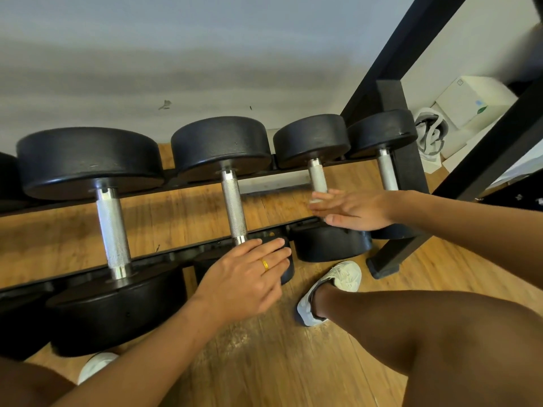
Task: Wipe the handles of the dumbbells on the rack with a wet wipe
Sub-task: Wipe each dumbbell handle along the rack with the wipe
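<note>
Several black dumbbells with knurled steel handles lie across a low black rack (273, 183). My left hand (246, 277), with a gold ring, rests flat with straight fingers on the near head of the second dumbbell (233, 207). My right hand (352, 210) reaches in from the right to the lower part of the third dumbbell's handle (318, 176). Its fingers lie over the handle and its thumb lies below. A small bit of the white wet wipe (316, 201) shows at the fingertips, held against the handle. The largest dumbbell (113, 227) lies at the left and a fourth one (387, 171) at the right.
The rack stands on a wooden floor against a grey wall. A black slanted frame (390, 63) rises at the right, with white boxes (470, 104) and a bag behind it. My bare leg and white shoe (332, 289) are close in front of the rack.
</note>
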